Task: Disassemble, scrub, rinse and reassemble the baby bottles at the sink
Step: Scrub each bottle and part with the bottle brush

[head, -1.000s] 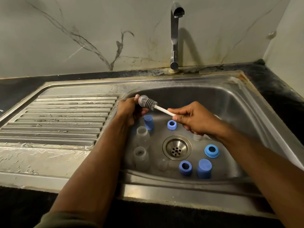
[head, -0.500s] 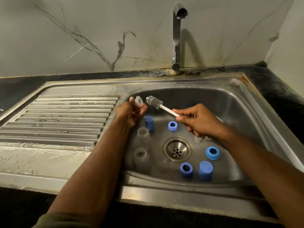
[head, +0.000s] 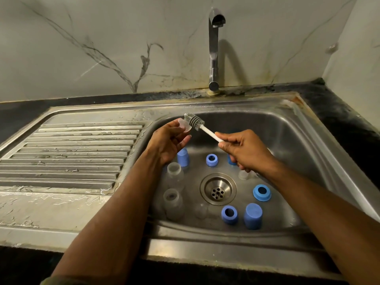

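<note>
nipple: clear silicone teat (head: 184, 126), pinched in the fingertips of the left hand (head: 167, 141), held up over the back-left corner of the sink (head: 320, 145), above the parts on the basin floor.
brush: small bottle brush (head: 194, 121), white handle gripped in the curled fingers of the right hand (head: 244, 151); grey bristle head touching the teat's right side.
axis: brush runs on a diagonal, handle low at the right, bristles high at the left, pointing toward the teat; teat's opening direction is hard to tell, too clear and small.
key relation: teat lies up-left of the right hand, right at the bristle tip; left hand is the nearer one, already on it.
judgement: scrubbing step on the teat looks in hand; next stroke likely needs the bristles run along the handle's line against or into the teat.
below: two clear bottles (head: 174, 174) stand open at the left; blue rings (head: 261, 192) and blue caps (head: 253, 215) sit around the drain (head: 218, 189).
tap: faucet (head: 213, 48) shows no water running.
</note>
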